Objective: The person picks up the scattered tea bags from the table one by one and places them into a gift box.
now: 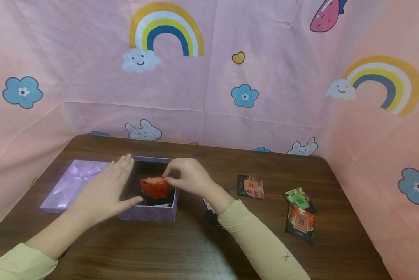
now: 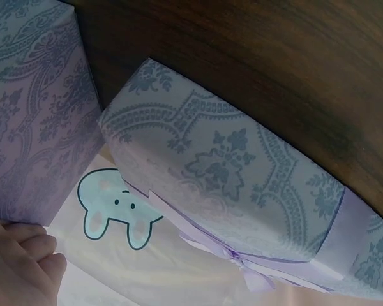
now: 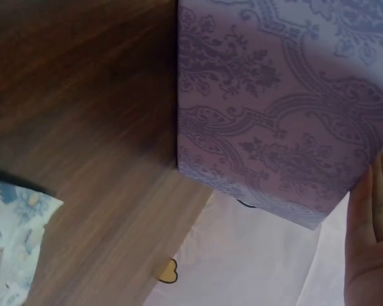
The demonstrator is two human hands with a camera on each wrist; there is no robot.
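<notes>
Right hand pinches red packet, sleeve seemingly overlapping floral packet.

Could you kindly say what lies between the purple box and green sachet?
From purple box to green sachet, the head view shows a half-covered sachet under the right arm, then, farther back, a pink-labelled sachet.

Desk: cloth hangs behind far edge. Lid lies toward left edge. Box stands right of lid; upper packet is within, between left hand and right hand. Right of box, hidden packet lies partly beneath right forearm; farther right, single packet. Toward right edge, front packet overlaps rear packet.
</notes>
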